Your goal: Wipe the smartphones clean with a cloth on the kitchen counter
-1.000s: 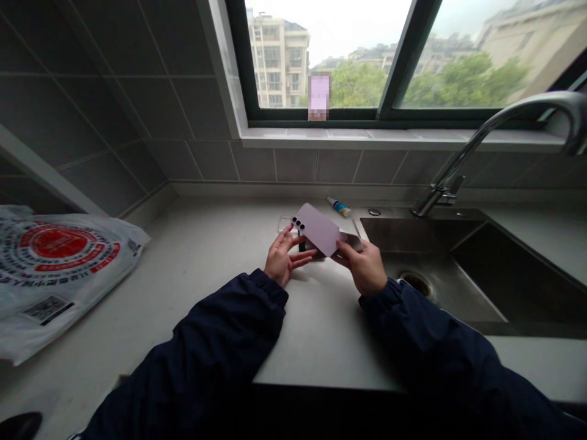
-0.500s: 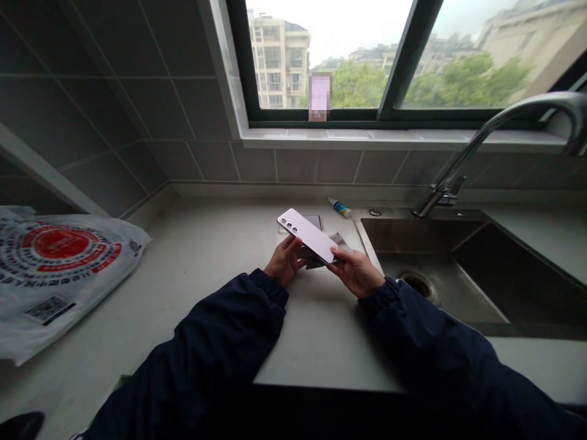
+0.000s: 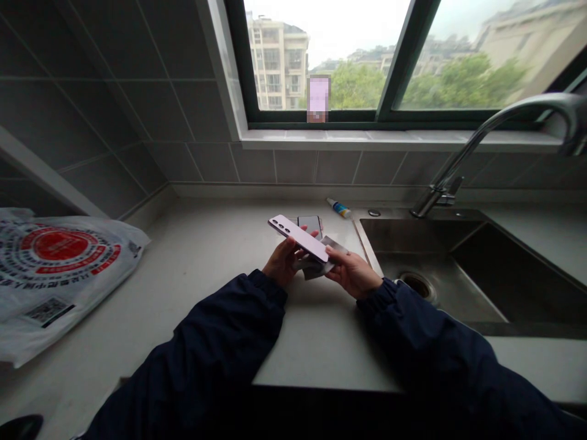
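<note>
Countertop point(image 3: 206, 275) — pink phone point(image 3: 300, 238) between hands.

Here on the plastic bag point(image 3: 82, 292), black characters point(image 3: 59, 278) ring a red emblem point(image 3: 60, 245) above a QR code point(image 3: 49, 310) (no words legible)

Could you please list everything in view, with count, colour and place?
phone: one, pale pink, in both hands
cloth-like piece: one, grey, under the phone
flat, phone-like item: one, grey with dark edge, behind the phone
tube: one, white and blue, by the sink
bag: one, white with red print, far left
counter: one, whitish, below
sink: one, steel, right
faucet: one, silver, behind sink
window: one, dark-framed, top
wall tiles: many, grey, behind
unclear object: one, black, bottom left
hands: left, right
sleeves: two, navy
</note>
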### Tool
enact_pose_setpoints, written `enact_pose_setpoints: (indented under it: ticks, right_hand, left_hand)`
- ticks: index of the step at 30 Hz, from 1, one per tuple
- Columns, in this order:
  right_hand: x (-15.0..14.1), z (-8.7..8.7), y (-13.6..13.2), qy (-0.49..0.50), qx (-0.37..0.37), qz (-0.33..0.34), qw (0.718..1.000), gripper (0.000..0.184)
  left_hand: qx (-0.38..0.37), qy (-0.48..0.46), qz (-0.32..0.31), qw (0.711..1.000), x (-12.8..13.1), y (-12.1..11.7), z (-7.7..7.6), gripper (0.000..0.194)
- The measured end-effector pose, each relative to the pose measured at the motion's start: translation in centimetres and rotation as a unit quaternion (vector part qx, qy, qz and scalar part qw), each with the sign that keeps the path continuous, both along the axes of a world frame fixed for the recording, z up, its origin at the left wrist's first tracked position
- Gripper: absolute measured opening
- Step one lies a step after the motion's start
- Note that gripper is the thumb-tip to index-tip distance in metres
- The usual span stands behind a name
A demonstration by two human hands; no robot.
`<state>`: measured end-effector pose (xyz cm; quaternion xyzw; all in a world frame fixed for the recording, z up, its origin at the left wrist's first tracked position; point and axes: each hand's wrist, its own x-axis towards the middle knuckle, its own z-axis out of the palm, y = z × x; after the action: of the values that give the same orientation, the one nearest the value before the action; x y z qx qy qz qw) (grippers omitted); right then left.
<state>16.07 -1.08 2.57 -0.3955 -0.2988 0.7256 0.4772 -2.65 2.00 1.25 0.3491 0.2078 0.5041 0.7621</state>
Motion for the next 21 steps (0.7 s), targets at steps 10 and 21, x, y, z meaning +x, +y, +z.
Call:
enact_pose_setpoints:
  ticks: [10,21]
  right_hand:
    - [1.3,0.5,1.0,-0.066,0.012,-0.142,0.988,0.01]
    - [0.9,0.9,0.8,-0.105,0.205,-0.231,0.945,0.042]
  left_hand:
    - [-0.05,-0.008,0.041,0.998,-0.2,0.5,0.1,0.066]
    - [-0.051,0.006,0.024,0.998,0.3,0.3,-0.6,0.063]
